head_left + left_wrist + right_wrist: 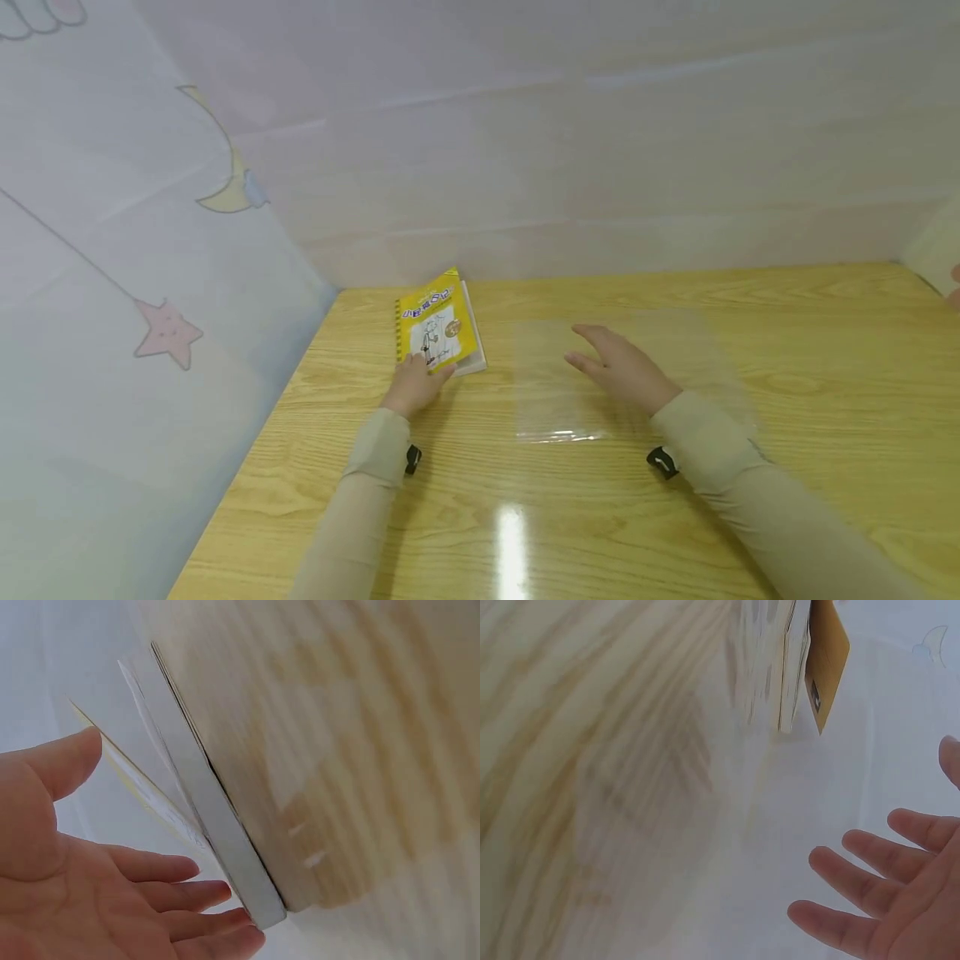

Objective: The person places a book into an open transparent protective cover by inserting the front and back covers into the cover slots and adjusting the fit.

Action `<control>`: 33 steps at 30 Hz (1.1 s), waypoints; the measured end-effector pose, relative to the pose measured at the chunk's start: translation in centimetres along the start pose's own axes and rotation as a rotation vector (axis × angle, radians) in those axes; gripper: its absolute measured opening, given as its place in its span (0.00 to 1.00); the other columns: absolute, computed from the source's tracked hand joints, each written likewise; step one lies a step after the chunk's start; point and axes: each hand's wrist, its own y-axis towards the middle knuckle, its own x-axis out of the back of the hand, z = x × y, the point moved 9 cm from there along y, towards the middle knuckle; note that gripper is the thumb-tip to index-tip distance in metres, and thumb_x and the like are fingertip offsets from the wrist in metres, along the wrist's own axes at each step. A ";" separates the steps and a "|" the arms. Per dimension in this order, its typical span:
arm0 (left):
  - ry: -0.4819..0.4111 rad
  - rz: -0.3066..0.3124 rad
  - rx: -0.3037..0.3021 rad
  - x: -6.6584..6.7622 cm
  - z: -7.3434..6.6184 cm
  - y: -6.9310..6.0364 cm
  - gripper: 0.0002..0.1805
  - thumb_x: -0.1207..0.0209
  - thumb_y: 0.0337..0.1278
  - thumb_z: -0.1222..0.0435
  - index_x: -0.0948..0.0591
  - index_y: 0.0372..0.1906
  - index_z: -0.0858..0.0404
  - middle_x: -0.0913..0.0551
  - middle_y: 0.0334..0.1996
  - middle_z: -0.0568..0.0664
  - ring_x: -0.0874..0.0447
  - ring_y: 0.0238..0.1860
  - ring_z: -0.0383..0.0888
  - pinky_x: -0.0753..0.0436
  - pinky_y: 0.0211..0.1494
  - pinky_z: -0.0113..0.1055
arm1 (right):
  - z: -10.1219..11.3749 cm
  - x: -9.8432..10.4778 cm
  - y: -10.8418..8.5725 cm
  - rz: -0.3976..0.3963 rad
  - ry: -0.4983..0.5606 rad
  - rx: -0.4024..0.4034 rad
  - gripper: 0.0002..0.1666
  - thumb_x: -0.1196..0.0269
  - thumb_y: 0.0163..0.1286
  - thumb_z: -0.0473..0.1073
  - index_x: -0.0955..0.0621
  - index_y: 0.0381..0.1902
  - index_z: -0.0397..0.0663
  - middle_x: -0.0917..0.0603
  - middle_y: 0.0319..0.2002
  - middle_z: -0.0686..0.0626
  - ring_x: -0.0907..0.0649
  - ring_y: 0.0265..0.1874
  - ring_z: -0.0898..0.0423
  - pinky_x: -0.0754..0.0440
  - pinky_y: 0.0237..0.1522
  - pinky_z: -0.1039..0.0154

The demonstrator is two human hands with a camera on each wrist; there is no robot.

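A yellow paperback book [465, 321] with a cartoon figure on its cover lies at the back left of the table. My left hand [412, 388] is at its near edge. In the left wrist view the front cover [139, 780] stands lifted off the page block [225, 832]. The left thumb [73, 761] is by the cover's edge, and the straight fingers reach the book's lower end. My right hand [626, 372] hovers with fingers spread above a clear plastic book cover [551, 396] lying flat. Nothing is in the right hand, whose palm [922, 915] shows in its wrist view.
The wood-grain table [570, 517] meets a pale cloth backdrop [525, 167] behind the book. Another cloth [90, 333], printed with a moon and a star, hangs along the left edge. Dark wrist straps [663, 462] show under the sleeves.
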 end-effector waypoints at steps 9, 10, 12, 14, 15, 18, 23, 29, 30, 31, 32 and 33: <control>-0.004 0.002 0.111 2.0 1.5 1.3 0.34 0.47 0.68 0.50 0.28 0.59 0.78 0.23 0.53 0.68 0.24 0.47 0.56 0.22 0.52 0.47 | 1.2 -1.5 1.0 0.028 0.133 0.002 0.37 0.49 0.77 0.54 0.41 0.73 0.34 0.39 0.71 0.32 0.37 0.67 0.33 0.39 0.65 0.37; -0.001 0.008 0.120 2.2 1.6 1.5 0.34 0.47 0.68 0.50 0.29 0.61 0.78 0.24 0.55 0.68 0.24 0.50 0.57 0.24 0.55 0.48 | 1.3 -1.8 1.2 0.035 0.152 -0.001 0.37 0.49 0.77 0.53 0.41 0.73 0.34 0.39 0.71 0.33 0.36 0.67 0.33 0.38 0.64 0.37; 0.003 0.023 0.138 2.5 2.0 1.9 0.35 0.45 0.67 0.50 0.29 0.61 0.78 0.24 0.56 0.68 0.25 0.52 0.58 0.25 0.58 0.50 | 1.5 -2.3 1.5 0.045 0.182 -0.005 0.36 0.49 0.78 0.52 0.41 0.73 0.35 0.39 0.71 0.33 0.33 0.65 0.33 0.34 0.62 0.38; 0.039 0.023 0.136 2.9 2.2 2.2 0.34 0.43 0.66 0.50 0.28 0.59 0.78 0.24 0.56 0.69 0.25 0.53 0.59 0.26 0.59 0.51 | 1.8 -2.7 1.9 0.051 0.198 0.001 0.36 0.49 0.78 0.51 0.40 0.72 0.34 0.39 0.71 0.33 0.31 0.63 0.33 0.32 0.61 0.38; 0.054 0.018 0.135 3.0 2.2 2.4 0.34 0.42 0.65 0.50 0.27 0.58 0.78 0.25 0.56 0.69 0.26 0.54 0.60 0.26 0.59 0.51 | 2.0 -2.9 2.1 0.055 0.207 0.003 0.35 0.49 0.78 0.51 0.40 0.72 0.33 0.38 0.71 0.33 0.31 0.63 0.33 0.31 0.60 0.38; 0.116 -0.007 0.125 3.3 2.4 3.0 0.32 0.40 0.63 0.50 0.24 0.53 0.79 0.24 0.53 0.70 0.27 0.53 0.61 0.25 0.57 0.51 | 2.7 -3.5 2.4 0.066 0.239 0.012 0.35 0.50 0.78 0.51 0.40 0.72 0.33 0.38 0.70 0.33 0.29 0.61 0.35 0.30 0.59 0.39; 0.185 -0.025 0.153 3.3 3.2 4.1 0.36 0.39 0.60 0.47 0.24 0.55 0.78 0.26 0.52 0.69 0.29 0.53 0.60 0.25 0.55 0.49 | 3.4 -4.7 3.1 0.094 0.289 0.011 0.35 0.50 0.78 0.51 0.39 0.71 0.32 0.35 0.69 0.32 0.27 0.58 0.38 0.28 0.58 0.41; 0.185 -0.002 0.222 2.9 4.2 5.0 0.41 0.37 0.57 0.44 0.27 0.60 0.77 0.30 0.54 0.70 0.30 0.51 0.58 0.24 0.54 0.47 | 3.8 -5.6 4.2 0.095 0.305 -0.011 0.33 0.50 0.79 0.50 0.38 0.71 0.32 0.31 0.64 0.30 0.27 0.58 0.35 0.29 0.59 0.41; 0.180 0.006 0.236 2.8 4.4 5.1 0.42 0.37 0.57 0.44 0.28 0.60 0.76 0.30 0.53 0.69 0.30 0.50 0.57 0.24 0.54 0.47 | 3.8 -5.8 4.3 0.095 0.313 -0.018 0.33 0.50 0.78 0.50 0.38 0.71 0.32 0.30 0.63 0.30 0.27 0.58 0.34 0.30 0.60 0.41; 0.176 0.013 0.248 2.7 4.5 5.3 0.42 0.36 0.56 0.43 0.28 0.61 0.76 0.30 0.54 0.68 0.31 0.51 0.56 0.24 0.55 0.46 | 3.8 -5.9 4.5 0.096 0.319 -0.025 0.34 0.50 0.78 0.51 0.38 0.70 0.31 0.30 0.63 0.30 0.27 0.58 0.34 0.30 0.60 0.41; 0.178 0.021 0.255 2.7 4.5 5.4 0.43 0.36 0.55 0.43 0.28 0.61 0.76 0.29 0.54 0.69 0.31 0.50 0.56 0.24 0.55 0.46 | 3.9 -6.1 4.7 0.097 0.321 -0.028 0.34 0.50 0.78 0.51 0.38 0.70 0.30 0.30 0.63 0.30 0.27 0.58 0.34 0.30 0.60 0.41; 0.172 0.028 0.263 2.6 4.6 5.5 0.44 0.35 0.55 0.43 0.29 0.62 0.76 0.29 0.55 0.68 0.31 0.50 0.56 0.25 0.56 0.45 | 3.9 -6.2 4.8 0.097 0.322 -0.033 0.34 0.50 0.78 0.51 0.38 0.70 0.30 0.30 0.63 0.30 0.27 0.59 0.34 0.31 0.61 0.41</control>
